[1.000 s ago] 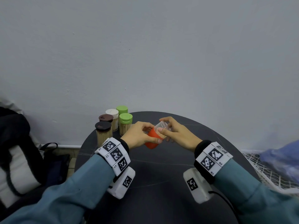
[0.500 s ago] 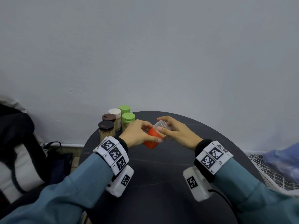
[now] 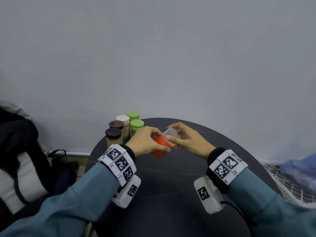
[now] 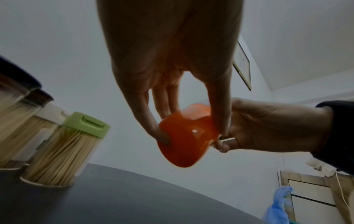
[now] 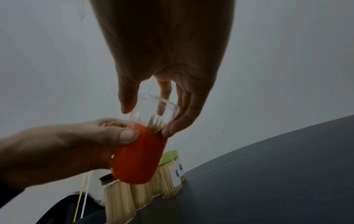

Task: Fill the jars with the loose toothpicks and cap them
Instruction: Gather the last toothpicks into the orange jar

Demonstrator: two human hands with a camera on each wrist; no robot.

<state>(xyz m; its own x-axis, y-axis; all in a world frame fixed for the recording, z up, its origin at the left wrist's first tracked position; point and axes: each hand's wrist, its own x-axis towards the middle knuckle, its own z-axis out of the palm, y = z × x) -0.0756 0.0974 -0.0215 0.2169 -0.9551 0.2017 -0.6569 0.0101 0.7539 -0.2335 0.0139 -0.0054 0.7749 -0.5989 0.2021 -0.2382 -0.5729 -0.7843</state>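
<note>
Above the dark round table (image 3: 171,185) my two hands hold one toothpick jar, tilted. My left hand (image 3: 162,142) grips its orange cap (image 3: 160,147) (image 4: 187,141) between thumb and fingers. My right hand (image 3: 174,135) pinches the clear jar body (image 3: 171,133) (image 5: 153,110), which sits mouth-first in the cap. Toothpick tips (image 5: 156,123) show inside the clear body where it meets the orange cap (image 5: 139,159). Several full, capped jars stand at the table's far left edge: dark brown lids (image 3: 113,133), a white lid (image 3: 122,118) and green lids (image 3: 136,124).
A black and white bag (image 3: 17,159) lies left of the table. A white wire mesh basket (image 3: 282,182) with blue plastic (image 3: 301,168) is at the right. A plain wall stands close behind the table.
Both hands stay on the cap and the jar in about the same spot. The head view has shifted slightly, so the capped jars sit a little further right.
</note>
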